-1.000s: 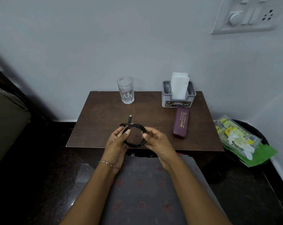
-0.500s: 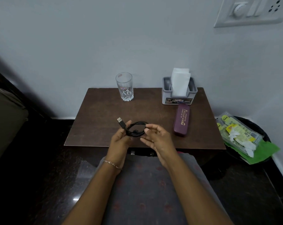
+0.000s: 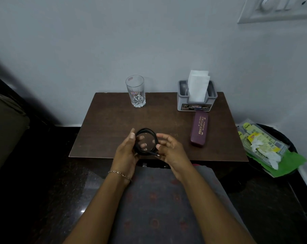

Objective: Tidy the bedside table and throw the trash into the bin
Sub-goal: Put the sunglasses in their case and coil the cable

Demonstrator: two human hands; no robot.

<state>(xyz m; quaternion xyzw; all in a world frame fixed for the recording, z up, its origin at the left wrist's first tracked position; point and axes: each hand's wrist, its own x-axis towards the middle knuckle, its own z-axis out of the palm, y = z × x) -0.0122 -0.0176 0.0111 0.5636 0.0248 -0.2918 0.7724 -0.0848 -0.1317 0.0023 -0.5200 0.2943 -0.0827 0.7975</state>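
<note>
A black cable [image 3: 146,131] is wound into a round coil above the front edge of the brown bedside table [image 3: 114,124]. My left hand [image 3: 126,152] grips the coil's left side, its fingers through the loop. My right hand [image 3: 168,150] touches the coil's right side, fingers curled around the loose plug end near its bottom. A black bin [image 3: 288,141] stands on the floor to the right of the table, filled with green and yellow wrappers [image 3: 261,143] and crumpled white tissue.
At the table's back stand a clear drinking glass [image 3: 135,93] and a grey tissue holder [image 3: 197,101] with white tissues. A maroon spectacle case [image 3: 199,128] lies in front of the holder. A switch panel [image 3: 279,9] is on the wall. My lap is below the table edge.
The cable's USB plug, which stuck out to the upper left, has been wound in; the coil is now a fuller ring held upright between both hands. The view shifted slightly.
</note>
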